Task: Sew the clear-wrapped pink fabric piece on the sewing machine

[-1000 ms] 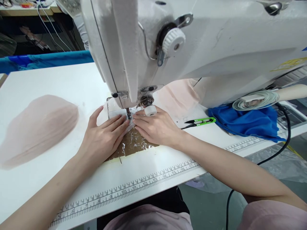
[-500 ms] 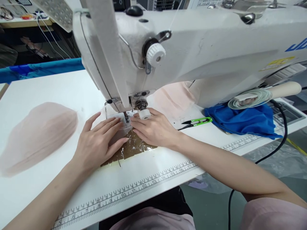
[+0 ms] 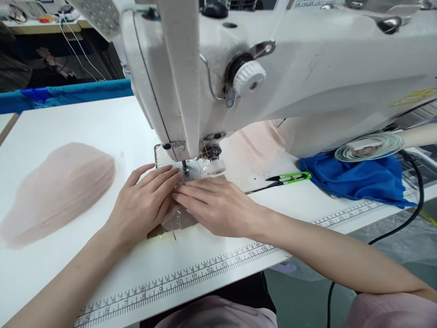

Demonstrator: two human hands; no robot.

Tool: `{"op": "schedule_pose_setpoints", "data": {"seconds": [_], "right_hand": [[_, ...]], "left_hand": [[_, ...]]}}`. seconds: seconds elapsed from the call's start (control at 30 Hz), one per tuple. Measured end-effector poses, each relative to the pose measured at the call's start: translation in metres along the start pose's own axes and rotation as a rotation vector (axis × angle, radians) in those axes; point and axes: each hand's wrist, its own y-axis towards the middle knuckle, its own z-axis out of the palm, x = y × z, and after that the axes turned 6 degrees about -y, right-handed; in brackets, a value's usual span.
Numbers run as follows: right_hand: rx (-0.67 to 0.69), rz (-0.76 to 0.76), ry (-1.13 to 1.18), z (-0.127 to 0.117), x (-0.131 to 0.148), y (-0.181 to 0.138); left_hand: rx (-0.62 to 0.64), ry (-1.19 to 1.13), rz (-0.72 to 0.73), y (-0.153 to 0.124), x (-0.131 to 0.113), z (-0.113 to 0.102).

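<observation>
Grip wide: left hand [image 3: 143, 207] and right hand [image 3: 215, 205] press flat on sheer pinkish fabric [image 3: 177, 220].

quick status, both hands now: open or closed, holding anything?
Left hand: open, flat, fingers pressing the sheer fabric piece by the presser foot.
Right hand: open, flat on the same piece, gripping nothing.

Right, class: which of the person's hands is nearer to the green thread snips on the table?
The right. The right hand lies flat close beside the tips of the green thread snips; the left hand lies further off, beyond the right one.
</observation>
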Motion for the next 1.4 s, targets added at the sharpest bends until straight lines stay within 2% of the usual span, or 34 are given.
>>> {"op": "schedule_pose_setpoints", "data": {"seconds": [0.17, 0.3, 0.4, 0.5, 0.7, 1.07, 1.4], "right_hand": [[0.103, 0.102, -0.028, -0.003, 0.008, 0.0], [0.232, 0.132, 0.055, -0.006, 0.011, 0.002], [0.294, 0.251, 0.06, -0.006, 0.007, 0.003], [0.257, 0.324, 0.036, -0.002, -0.002, 0.002], [0.193, 0.322, 0.027, 0.01, -0.014, 0.0], [0.193, 0.313, -0.005, 0.013, -0.016, 0.0], [0.186, 0.311, -0.011, 0.014, -0.016, 0.0]], "left_hand": [[0.034, -0.06, -0.051, -0.004, 0.003, 0.003], [0.069, -0.099, -0.027, -0.004, 0.005, 0.004], [0.074, -0.109, -0.013, -0.003, 0.005, 0.007], [0.054, -0.107, -0.002, -0.002, 0.002, 0.011], [0.053, -0.073, 0.019, -0.004, -0.006, 0.014], [0.075, 0.028, 0.017, -0.002, -0.016, 0.013], [0.076, -0.017, -0.027, -0.003, -0.018, 0.013]]}}
